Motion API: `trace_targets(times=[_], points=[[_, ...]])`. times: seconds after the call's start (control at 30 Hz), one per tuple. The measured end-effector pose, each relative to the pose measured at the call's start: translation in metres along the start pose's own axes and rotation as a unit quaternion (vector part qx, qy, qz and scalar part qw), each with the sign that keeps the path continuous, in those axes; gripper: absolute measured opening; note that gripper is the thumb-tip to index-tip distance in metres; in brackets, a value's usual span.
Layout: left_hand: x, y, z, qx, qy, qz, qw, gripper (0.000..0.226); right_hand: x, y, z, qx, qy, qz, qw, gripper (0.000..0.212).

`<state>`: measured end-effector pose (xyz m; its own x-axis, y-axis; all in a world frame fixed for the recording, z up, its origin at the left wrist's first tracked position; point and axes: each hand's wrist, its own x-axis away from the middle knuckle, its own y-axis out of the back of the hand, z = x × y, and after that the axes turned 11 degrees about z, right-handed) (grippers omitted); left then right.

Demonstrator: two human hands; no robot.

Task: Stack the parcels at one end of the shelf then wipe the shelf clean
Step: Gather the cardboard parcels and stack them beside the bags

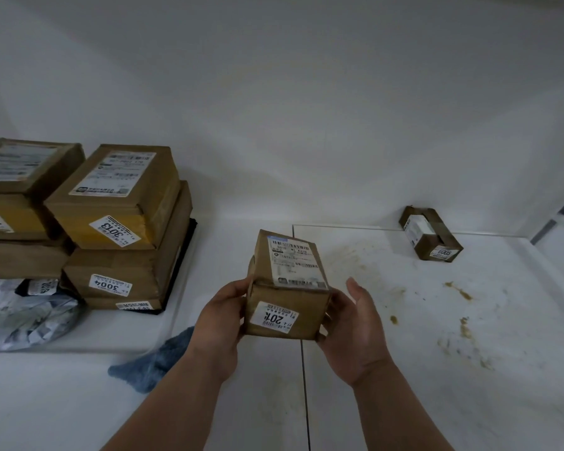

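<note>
head view looks down at a white shelf [241,385]. two hands hold up a small brown box [287,284] above the middle of it. left hand [220,315] grips the box's left side with curled fingers. right hand [355,327] holds the right side, fingers tucked under and thumb sticking up free. so each grip is closed around the box. at the left end sits a pile of brown boxes [118,222], with grey bags [20,307] beside them. a blue cloth [157,362] lies near the left arm. one more little box [432,234] sits far off at the back right. brown dirt marks [463,330] spot the right part of the shelf.
</note>
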<state>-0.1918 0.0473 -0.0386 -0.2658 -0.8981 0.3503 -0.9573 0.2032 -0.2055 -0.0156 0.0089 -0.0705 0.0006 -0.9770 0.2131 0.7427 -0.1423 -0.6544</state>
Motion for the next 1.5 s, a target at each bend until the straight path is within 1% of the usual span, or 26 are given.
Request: trace_targets(times=[0.1, 0.2, 0.23, 0.37, 0.43, 0.53, 0.73, 0.8, 1.07, 1.13, 1.33, 1.5], points=[[0.001, 0.001, 0.000, 0.055, 0.013, -0.001, 0.998, 0.027, 0.000, -0.001, 0.000, 0.033, -0.012, -0.011, 0.999, 0.055], [-0.001, 0.001, 0.002, 0.055, 0.025, 0.016, 0.998, 0.031, -0.001, -0.003, -0.007, 0.033, 0.005, 0.002, 0.999, 0.074], [0.000, 0.001, 0.002, 0.042, 0.025, 0.024, 0.999, 0.032, -0.002, -0.004, -0.008, 0.023, 0.010, 0.002, 1.000, 0.074], [0.001, -0.001, 0.001, 0.015, 0.014, 0.036, 0.999, 0.031, -0.001, -0.001, -0.009, 0.016, 0.007, 0.001, 1.000, 0.050], [0.001, -0.001, 0.001, 0.017, 0.013, 0.040, 0.999, 0.032, 0.000, -0.001, -0.009, 0.014, 0.003, 0.003, 1.000, 0.047], [0.000, 0.000, 0.002, 0.024, 0.006, 0.045, 0.999, 0.031, 0.000, -0.003, -0.008, 0.018, -0.001, -0.013, 1.000, 0.050], [0.000, 0.000, 0.003, 0.054, -0.024, 0.058, 0.997, 0.024, 0.001, -0.007, -0.011, 0.033, -0.009, -0.024, 0.999, 0.047], [0.000, 0.002, 0.003, 0.046, -0.030, 0.060, 0.997, 0.023, 0.002, -0.008, -0.012, 0.041, -0.002, -0.028, 0.999, 0.048], [0.002, 0.003, 0.003, 0.039, -0.019, 0.053, 0.998, 0.032, 0.004, -0.016, -0.010, 0.058, 0.024, -0.012, 0.998, 0.043], [0.003, 0.004, 0.002, 0.038, -0.021, 0.064, 0.997, 0.034, 0.004, -0.019, -0.011, 0.059, 0.025, -0.012, 0.998, 0.044], [0.004, 0.012, 0.001, 0.004, -0.054, 0.126, 0.991, 0.027, 0.007, -0.026, -0.017, 0.061, 0.026, -0.017, 0.998, 0.050], [0.008, 0.019, 0.000, 0.007, -0.053, 0.145, 0.988, 0.029, 0.011, -0.034, -0.025, 0.078, 0.027, -0.013, 0.997, 0.052]])
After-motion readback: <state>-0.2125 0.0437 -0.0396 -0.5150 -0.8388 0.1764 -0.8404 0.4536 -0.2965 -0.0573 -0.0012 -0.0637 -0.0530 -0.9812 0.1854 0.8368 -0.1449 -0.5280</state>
